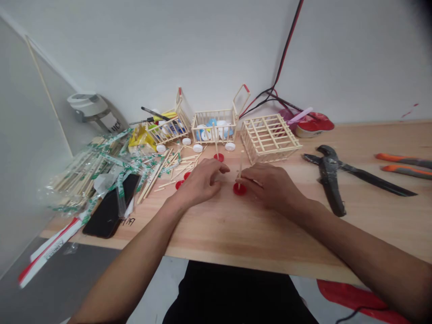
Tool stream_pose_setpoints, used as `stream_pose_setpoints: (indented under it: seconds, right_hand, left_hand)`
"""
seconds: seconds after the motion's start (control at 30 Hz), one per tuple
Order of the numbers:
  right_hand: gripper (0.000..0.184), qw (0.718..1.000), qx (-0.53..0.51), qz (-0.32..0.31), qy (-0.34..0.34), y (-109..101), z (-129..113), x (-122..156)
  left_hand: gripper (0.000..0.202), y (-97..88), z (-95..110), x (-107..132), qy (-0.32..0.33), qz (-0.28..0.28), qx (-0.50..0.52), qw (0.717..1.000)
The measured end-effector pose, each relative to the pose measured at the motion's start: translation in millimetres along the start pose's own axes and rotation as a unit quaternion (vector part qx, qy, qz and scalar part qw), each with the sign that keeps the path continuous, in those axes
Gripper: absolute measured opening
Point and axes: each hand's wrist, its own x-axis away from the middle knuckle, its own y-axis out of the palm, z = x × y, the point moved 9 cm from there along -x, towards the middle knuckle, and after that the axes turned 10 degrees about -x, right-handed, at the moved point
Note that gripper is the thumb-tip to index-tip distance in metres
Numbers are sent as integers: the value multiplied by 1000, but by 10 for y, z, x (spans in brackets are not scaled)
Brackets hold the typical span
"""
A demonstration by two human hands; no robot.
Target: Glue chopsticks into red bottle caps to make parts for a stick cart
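red cap (239, 191) — partly hidden behind the right hand (272, 186)

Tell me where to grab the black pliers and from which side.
Best grip is likely the longer, straight handle of the black pliers, at its middle, coming from above on the near side: it lies flat on the wooden bench, looks slim enough to wrap, and reaches clear of the wide head.

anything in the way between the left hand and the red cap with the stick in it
Nothing visible: only bare pale wooden tabletop lies between the left hand and the round red cap with a thin wooden stick standing in it. The right hand is at the cap's far side, against the stick.
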Motion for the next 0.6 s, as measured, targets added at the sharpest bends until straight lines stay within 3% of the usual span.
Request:
stream_pose_setpoints:
  seconds: [0.17,0.33,0.6]
  right_hand:
    - [29,1000,8,1,0,-24,-27,-13]
    - [33,1000,-2,7,-2,-70,-47,-19]
    - [32,1000,14,-15,9,-88,-71,-27]
  left_hand:
    - [35,-91,-186,-1,-47,67,-11,997]
    - [32,-156,-237,6,-37,116,-37,992]
    - [22,-509,-321,146,-64,263,-72,960]
